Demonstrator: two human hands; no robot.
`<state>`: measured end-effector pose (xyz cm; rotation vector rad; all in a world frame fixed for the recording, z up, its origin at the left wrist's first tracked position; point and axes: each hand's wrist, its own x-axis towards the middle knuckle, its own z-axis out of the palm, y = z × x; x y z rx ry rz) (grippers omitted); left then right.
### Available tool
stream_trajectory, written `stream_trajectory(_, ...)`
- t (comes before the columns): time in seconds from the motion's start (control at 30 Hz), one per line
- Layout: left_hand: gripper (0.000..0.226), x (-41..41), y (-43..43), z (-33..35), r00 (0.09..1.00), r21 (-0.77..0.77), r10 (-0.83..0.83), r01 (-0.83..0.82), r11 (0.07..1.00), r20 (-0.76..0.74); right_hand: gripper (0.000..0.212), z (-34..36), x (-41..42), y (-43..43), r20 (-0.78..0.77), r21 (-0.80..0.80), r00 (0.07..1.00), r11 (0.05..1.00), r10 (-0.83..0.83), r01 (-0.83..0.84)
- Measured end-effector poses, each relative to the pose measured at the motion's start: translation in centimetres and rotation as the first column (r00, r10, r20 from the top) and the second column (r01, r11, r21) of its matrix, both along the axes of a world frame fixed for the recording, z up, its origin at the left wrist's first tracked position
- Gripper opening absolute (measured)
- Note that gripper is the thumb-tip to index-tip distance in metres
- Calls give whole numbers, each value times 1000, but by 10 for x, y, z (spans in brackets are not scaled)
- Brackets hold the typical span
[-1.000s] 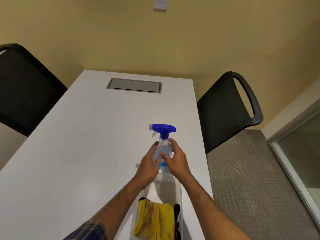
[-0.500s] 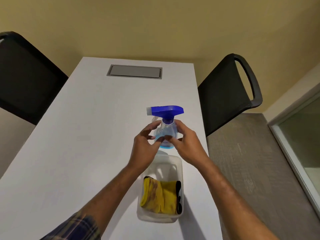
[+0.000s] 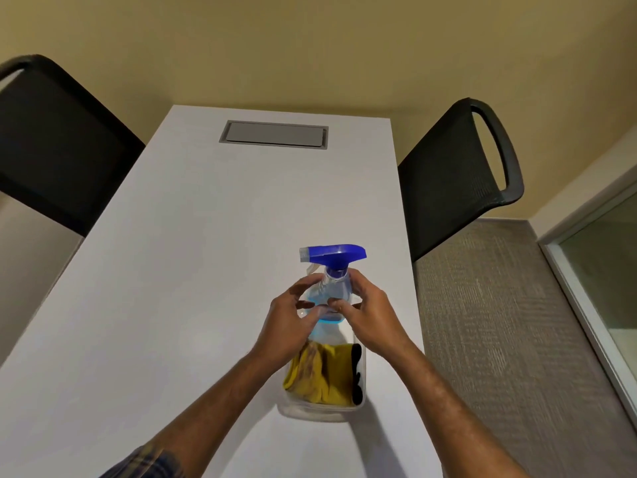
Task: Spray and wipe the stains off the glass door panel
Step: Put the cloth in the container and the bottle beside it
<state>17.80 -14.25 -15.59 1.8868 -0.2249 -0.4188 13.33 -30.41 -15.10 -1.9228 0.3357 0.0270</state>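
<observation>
A clear spray bottle (image 3: 332, 282) with a blue trigger head and blue liquid is held upright above the near end of a clear plastic container (image 3: 320, 410). My left hand (image 3: 287, 326) grips its left side and my right hand (image 3: 370, 317) grips its right side, fingers overlapping on the front. A yellow cloth (image 3: 322, 376) with brown stains lies folded in the container, beside something black. The glass door panel (image 3: 610, 270) shows at the right edge of the view.
The container sits on a white table (image 3: 172, 270) with a grey hatch (image 3: 274, 134) at its far end. Black chairs stand at the left (image 3: 51, 146) and right (image 3: 455, 177). Grey carpet (image 3: 499, 322) lies between table and door.
The bottle has been lifted off the table between both hands and drawn closer, now over the container. The view tipped down, showing more of the container and cloth.
</observation>
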Motion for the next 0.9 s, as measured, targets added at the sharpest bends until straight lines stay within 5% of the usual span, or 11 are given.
stream_trajectory(0.27, 53, -14, -2, -39, 995, 78, 7, 1, 997, -103, 51, -54, -1, 6, -106, -53, 994, 998, -31, 25)
stream_trajectory(0.67, 61, -17, -2, -34, 992, 208, -101, 114, 972, -71, 56, -49, -3, 16, -103, -123, 992, 990, -75, 62)
stream_trajectory(0.9, 72, -38, 22, -9, 998, 332, -47, 30, 943, 44, 53, -15, -46, 36, -53, -211, 979, 961, -196, 181)
